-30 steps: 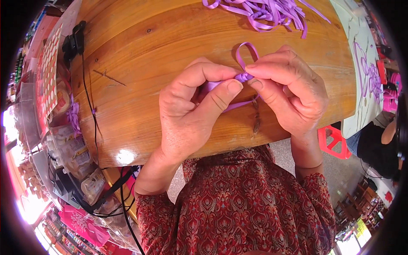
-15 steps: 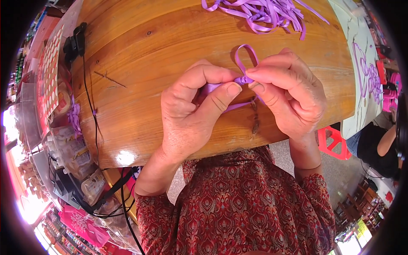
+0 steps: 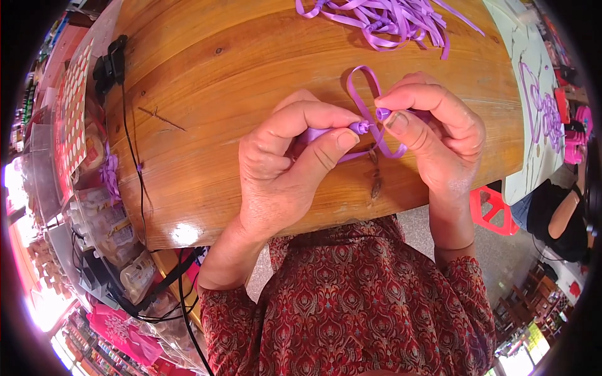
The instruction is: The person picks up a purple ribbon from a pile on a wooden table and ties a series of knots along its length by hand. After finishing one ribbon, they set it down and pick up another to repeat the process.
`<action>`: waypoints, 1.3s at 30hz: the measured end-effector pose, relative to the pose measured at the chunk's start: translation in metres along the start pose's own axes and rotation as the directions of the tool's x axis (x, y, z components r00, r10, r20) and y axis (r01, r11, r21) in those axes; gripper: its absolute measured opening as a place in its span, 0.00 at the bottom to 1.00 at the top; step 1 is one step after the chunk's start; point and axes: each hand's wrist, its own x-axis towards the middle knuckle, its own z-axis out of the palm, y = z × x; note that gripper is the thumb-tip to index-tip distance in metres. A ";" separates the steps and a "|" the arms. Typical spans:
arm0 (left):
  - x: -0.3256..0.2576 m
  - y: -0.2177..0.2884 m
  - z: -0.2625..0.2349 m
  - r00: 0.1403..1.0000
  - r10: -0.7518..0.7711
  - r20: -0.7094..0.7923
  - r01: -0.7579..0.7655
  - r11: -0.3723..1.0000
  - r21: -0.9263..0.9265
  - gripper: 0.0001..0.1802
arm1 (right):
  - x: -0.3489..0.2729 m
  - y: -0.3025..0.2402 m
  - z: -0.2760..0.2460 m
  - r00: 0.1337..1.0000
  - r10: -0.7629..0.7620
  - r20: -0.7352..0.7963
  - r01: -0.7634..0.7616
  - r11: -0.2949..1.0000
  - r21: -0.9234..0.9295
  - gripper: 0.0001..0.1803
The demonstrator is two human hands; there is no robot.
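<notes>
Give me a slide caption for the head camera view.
Left hand pinching a bunched purple ribbon, right hand a rolled purple piece, above a wooden table with heaped purple ribbons.

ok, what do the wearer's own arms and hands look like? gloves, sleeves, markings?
Left hand and right hand are both ungloved, with short nails. Left sleeve and right sleeve match: dark red fabric with an ornate repeating print, leaving the forearms bare. No watch shows on either wrist.
</notes>
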 end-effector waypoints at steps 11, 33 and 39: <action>0.001 -0.002 0.001 1.000 0.029 -0.006 -0.029 1.000 -0.006 0.07 | 0.000 -0.005 0.002 0.991 -0.115 0.062 0.126 0.966 -0.227 0.09; 0.000 0.000 -0.001 1.000 0.001 0.010 -0.001 1.000 -0.014 0.07 | 0.002 0.001 0.000 0.947 -0.280 0.158 0.321 0.853 -0.411 0.10; -0.001 -0.004 -0.002 0.999 0.034 0.013 -0.034 0.999 0.008 0.07 | 0.001 0.001 0.000 0.954 -0.271 0.129 0.300 0.857 -0.419 0.10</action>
